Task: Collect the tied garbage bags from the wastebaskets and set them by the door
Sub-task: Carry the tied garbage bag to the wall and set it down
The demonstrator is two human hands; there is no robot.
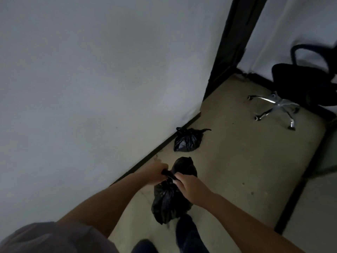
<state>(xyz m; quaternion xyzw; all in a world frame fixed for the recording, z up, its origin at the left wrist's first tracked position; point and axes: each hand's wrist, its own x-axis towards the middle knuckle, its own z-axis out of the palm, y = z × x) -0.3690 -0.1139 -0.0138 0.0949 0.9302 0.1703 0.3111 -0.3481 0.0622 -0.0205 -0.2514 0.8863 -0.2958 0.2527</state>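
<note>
Two black garbage bags hang in front of me above the floor. My left hand (155,173) grips the twisted neck at the top of them. My right hand (191,187) grips the same bundle just to the right, partly covering the nearer, larger bag (167,201). The farther held bag (186,166) shows behind my hands. A tied black bag (187,140) lies on the floor against the white wall, a short way before the dark door frame (226,48).
A black office chair (306,83) with a chrome star base (277,106) stands at the right past the doorway. A dark partition edge (299,189) runs along the right. My feet (187,232) are below the held bags on the beige floor (246,152).
</note>
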